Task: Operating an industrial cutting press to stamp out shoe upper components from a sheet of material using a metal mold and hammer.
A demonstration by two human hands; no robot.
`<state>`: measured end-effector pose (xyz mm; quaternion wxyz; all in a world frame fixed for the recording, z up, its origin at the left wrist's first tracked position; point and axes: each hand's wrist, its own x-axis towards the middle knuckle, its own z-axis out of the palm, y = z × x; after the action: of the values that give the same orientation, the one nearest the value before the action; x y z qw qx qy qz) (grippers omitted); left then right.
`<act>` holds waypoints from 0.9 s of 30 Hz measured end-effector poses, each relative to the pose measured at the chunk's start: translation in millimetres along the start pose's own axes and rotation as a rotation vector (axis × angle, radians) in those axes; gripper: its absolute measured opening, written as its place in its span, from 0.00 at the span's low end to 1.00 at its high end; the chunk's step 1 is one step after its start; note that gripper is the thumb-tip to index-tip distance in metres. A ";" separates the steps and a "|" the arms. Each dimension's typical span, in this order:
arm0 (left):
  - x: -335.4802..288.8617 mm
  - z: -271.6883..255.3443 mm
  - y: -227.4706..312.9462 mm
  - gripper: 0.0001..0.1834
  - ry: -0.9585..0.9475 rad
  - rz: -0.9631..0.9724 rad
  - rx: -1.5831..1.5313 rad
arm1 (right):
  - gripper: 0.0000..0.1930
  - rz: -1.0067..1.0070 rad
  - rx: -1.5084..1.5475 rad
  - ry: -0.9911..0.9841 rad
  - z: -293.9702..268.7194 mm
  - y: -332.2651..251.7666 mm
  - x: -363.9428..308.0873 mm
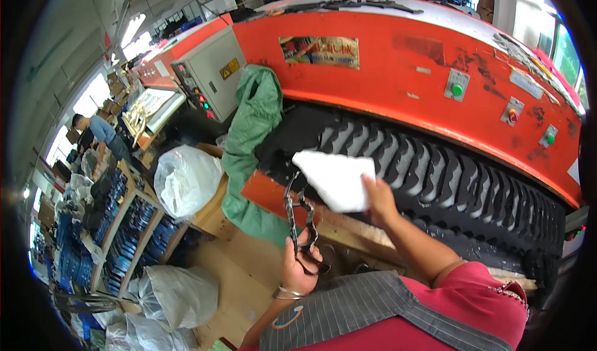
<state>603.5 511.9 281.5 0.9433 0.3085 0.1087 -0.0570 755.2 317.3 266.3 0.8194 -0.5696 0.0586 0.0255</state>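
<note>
My left hand (300, 265) grips a thin black cutting die (297, 213), a bent strip outline that stands upright in front of the machine. My right hand (378, 198) holds a white sheet of soft material (334, 177) by its right edge, over the black ribbed bed (435, 173) of the red press machine (385, 65). The white sheet lies just right of the top of the die.
A green sack (252, 133) hangs over the machine's left end. White plastic bags (185, 178) sit on a wooden bench at left. Shelves of blue parts (124, 239) stand lower left. Another person (99, 130) bends over a table far left. Control buttons (457, 89) dot the red panel.
</note>
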 end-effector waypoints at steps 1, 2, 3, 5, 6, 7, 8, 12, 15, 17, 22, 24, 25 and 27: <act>10.3 0.4 2.7 0.32 0.002 0.040 0.071 | 0.14 -0.059 0.033 0.026 7.3 23.0 3.3; 16.5 -0.3 7.2 0.32 0.036 0.047 0.054 | 0.15 0.046 -0.187 -0.068 20.1 10.1 -16.2; 25.7 12.5 7.1 0.32 0.030 0.046 0.061 | 0.16 0.043 -0.204 -0.124 17.5 30.0 -20.7; 39.8 34.2 9.6 0.33 0.303 0.168 -0.072 | 0.17 0.095 0.036 -0.134 39.0 25.3 -36.7; 44.8 21.3 10.9 0.33 0.282 0.144 -0.103 | 0.18 0.099 -0.079 -0.127 30.8 24.1 -24.8; 49.6 16.9 7.9 0.33 0.284 0.139 -0.097 | 0.19 0.102 -0.193 -0.111 18.6 22.4 -7.8; 52.8 14.4 4.2 0.33 0.132 0.140 -0.063 | 0.18 -0.020 -0.011 -0.049 15.9 26.6 11.8; 63.9 13.0 5.9 0.34 0.067 0.227 0.074 | 0.17 0.111 -0.057 -0.023 16.2 -16.3 34.0; 88.8 11.0 9.0 0.32 0.123 0.241 0.106 | 0.21 0.157 -0.113 -0.124 29.5 -8.7 11.1; 97.0 3.3 15.6 0.31 0.177 0.224 0.114 | 0.22 0.145 -0.052 -0.129 43.1 -20.4 2.5; 112.4 -0.3 30.2 0.28 0.184 0.152 0.214 | 0.26 -0.225 -0.374 -0.088 42.2 -16.1 -7.2; 125.4 5.3 33.0 0.24 0.280 0.230 0.217 | 0.26 -0.367 -0.730 -0.093 48.8 -24.2 -15.5; 131.0 -1.5 33.1 0.24 0.271 0.222 0.214 | 0.26 -0.368 -0.737 -0.082 51.9 -28.4 -11.7; 134.6 -30.0 37.0 0.22 0.199 0.374 0.730 | 0.24 -0.363 -0.687 0.029 61.1 -40.1 -2.7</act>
<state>735.4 554.1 246.7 0.7511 0.6408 0.1139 0.1105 761.0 360.6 325.0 0.5711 -0.8123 -0.0434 -0.1099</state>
